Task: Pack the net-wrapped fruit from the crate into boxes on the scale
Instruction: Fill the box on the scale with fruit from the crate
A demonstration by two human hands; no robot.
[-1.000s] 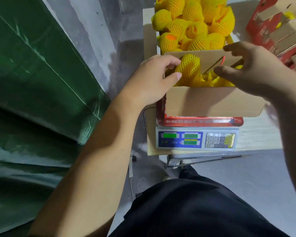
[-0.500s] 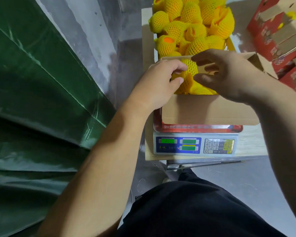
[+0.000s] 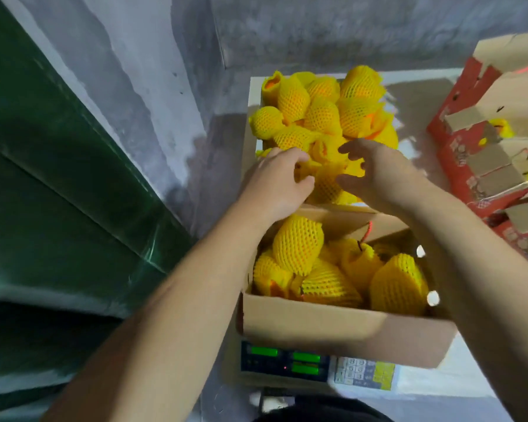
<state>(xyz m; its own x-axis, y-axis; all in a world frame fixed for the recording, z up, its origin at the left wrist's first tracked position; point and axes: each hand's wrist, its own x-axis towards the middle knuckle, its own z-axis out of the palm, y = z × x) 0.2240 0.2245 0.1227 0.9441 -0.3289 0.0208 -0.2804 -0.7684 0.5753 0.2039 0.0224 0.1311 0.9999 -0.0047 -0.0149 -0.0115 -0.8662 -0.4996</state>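
An open cardboard box (image 3: pixel 333 327) sits on a digital scale (image 3: pixel 287 360) and holds several yellow net-wrapped fruit (image 3: pixel 297 248). Beyond it, the crate (image 3: pixel 252 95) is heaped with more net-wrapped fruit (image 3: pixel 323 114). Both my hands reach over the box into the near edge of that heap. My left hand (image 3: pixel 272 184) curls its fingers and thumb around one fruit (image 3: pixel 305 172). My right hand (image 3: pixel 378 175) hovers with fingers spread over a neighbouring fruit (image 3: pixel 329 184), thumb just beside it.
Red and brown cardboard boxes (image 3: pixel 485 153) with raised flaps are stacked at the right, some with fruit inside. A green tarp (image 3: pixel 58 208) fills the left side, and a grey concrete wall (image 3: pixel 165 71) stands behind. The scale rests on a pale tabletop (image 3: pixel 470 385).
Both hands left the box's far flap and moved forward into the crate's heap. The flap is now folded back, so the box's fruit shows. The camera has tilted closer and forward.
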